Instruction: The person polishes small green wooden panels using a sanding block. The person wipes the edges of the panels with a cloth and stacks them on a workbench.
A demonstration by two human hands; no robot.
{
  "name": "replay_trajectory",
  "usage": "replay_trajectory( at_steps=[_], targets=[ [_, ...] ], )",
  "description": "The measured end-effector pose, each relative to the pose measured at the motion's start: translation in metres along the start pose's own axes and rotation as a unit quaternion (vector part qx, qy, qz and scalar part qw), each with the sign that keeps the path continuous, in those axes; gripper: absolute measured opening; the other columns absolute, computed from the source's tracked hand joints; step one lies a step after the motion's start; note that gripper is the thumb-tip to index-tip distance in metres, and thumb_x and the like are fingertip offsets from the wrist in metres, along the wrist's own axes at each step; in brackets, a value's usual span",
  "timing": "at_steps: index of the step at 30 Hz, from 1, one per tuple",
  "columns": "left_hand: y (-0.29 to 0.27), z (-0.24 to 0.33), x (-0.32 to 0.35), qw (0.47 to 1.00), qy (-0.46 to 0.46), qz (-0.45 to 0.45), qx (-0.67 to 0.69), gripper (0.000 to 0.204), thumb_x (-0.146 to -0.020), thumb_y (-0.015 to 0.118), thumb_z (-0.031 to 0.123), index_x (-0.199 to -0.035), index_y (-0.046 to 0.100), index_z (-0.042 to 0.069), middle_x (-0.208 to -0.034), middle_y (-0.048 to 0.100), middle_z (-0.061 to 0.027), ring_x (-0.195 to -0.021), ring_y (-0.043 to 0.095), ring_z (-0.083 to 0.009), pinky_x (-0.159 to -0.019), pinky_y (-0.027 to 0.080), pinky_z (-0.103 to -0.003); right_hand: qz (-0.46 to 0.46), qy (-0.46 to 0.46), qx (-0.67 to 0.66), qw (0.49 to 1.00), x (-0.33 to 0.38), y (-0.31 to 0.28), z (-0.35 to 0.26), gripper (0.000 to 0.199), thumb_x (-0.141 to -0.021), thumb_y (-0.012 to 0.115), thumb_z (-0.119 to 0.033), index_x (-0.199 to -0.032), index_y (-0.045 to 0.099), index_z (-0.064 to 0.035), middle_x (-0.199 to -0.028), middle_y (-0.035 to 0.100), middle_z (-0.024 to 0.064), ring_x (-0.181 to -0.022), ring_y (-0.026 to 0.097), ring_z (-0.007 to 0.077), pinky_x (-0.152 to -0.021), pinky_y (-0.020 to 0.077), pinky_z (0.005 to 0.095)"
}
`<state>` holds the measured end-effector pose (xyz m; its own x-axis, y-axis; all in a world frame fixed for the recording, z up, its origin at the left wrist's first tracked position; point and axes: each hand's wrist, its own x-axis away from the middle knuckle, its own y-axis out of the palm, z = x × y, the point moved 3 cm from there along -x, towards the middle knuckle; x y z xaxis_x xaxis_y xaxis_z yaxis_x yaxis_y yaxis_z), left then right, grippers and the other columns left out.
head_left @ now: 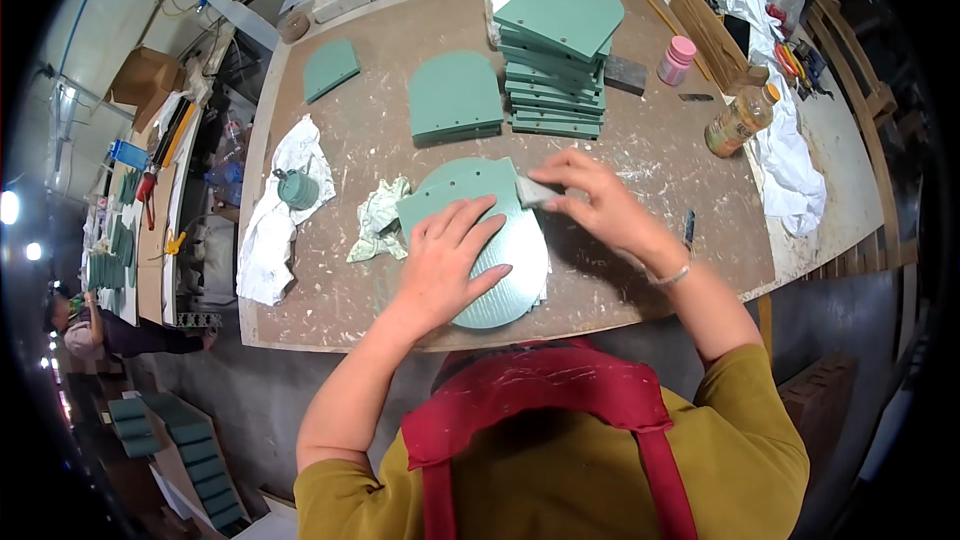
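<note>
Nearest: a rounded-end, glossy pale-green panel [515,255] lies near the front edge of the brown, paint-flecked desk [640,265], curved end toward the person, holed straight edge away; another green panel [437,176] shows beneath it. The left hand [440,262] lies flat on top, fingers spread, gripping nothing. The right hand [605,205], apart from the left, pinches a small grey block [537,193] between thumb and fingers at the panel's right side, near the far corner. Step in hand, as judged: working the block along that edge. Advice: keep the block square to the edge with light, even strokes; go easy at the corner, where it could round over; hold fingertips clear of the glossy face, which probably scratches readily. Left palm should press down firmly, since the upper panel could slide on the lower. Just left, a crumpled whitish cloth [380,222] would serve for wiping dust. Farther back, a tall stack of green panels [556,90] looks uneven; keep the right elbow's swing away from it.
</note>
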<state>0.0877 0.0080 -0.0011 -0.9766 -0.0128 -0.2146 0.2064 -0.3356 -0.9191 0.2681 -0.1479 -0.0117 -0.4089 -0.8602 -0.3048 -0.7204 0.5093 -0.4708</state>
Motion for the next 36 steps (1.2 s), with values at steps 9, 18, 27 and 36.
replay_trajectory(
  at_steps=[9, 18, 27, 36],
  targets=[
    [0.001, 0.000, 0.002, 1.000, 0.001, 0.006, 0.007, 0.056, -0.084, 0.073, 0.034, -0.133, 0.056, 0.011, -0.147, 0.049, -0.0086, -0.135, 0.045, -0.0317, -0.106, 0.035, -0.046, -0.080, 0.071, -0.065, 0.992, 0.090, 0.005, -0.038, 0.042, -0.083, 0.071, -0.001, -0.124, 0.068, -0.0042, -0.116, 0.062, 0.0123, -0.110, 0.061, 0.0270, -0.095, 0.0484, 0.0344],
    [-0.001, 0.000, 0.002, 1.000, 0.021, 0.010, 0.005, 0.055, -0.086, 0.071, 0.032, -0.134, 0.055, 0.009, -0.147, 0.048, -0.0102, -0.136, 0.044, -0.0326, -0.108, 0.033, -0.046, 0.070, 0.043, -0.007, 0.997, 0.062, 0.017, -0.035, 0.038, -0.084, 0.070, -0.007, -0.122, 0.068, -0.0027, -0.116, 0.062, 0.0144, -0.109, 0.061, 0.0292, -0.095, 0.0482, 0.0363],
    [-0.018, -0.025, -0.002, 0.990, 0.117, -0.047, 0.068, 0.054, -0.089, 0.069, 0.030, -0.137, 0.054, 0.010, -0.151, 0.044, -0.0111, -0.141, 0.039, -0.0353, -0.112, 0.031, -0.050, 0.207, 0.150, -0.047, 0.966, 0.141, 0.071, -0.081, 0.038, -0.085, 0.068, 0.000, -0.123, 0.067, -0.0017, -0.116, 0.061, 0.0106, -0.110, 0.060, 0.0221, -0.093, 0.0482, 0.0307],
    [-0.021, -0.057, -0.021, 0.924, 0.336, -0.181, -0.008, 0.061, -0.097, 0.055, 0.045, -0.151, 0.042, 0.021, -0.162, 0.031, -0.0073, -0.146, 0.031, -0.0379, -0.119, 0.024, -0.054, 0.359, 0.191, 0.068, 0.911, 0.110, 0.096, -0.100, 0.036, -0.087, 0.069, -0.003, -0.123, 0.066, -0.0024, -0.116, 0.061, 0.0095, -0.101, 0.060, 0.0185, -0.083, 0.0493, 0.0285]
  ],
)
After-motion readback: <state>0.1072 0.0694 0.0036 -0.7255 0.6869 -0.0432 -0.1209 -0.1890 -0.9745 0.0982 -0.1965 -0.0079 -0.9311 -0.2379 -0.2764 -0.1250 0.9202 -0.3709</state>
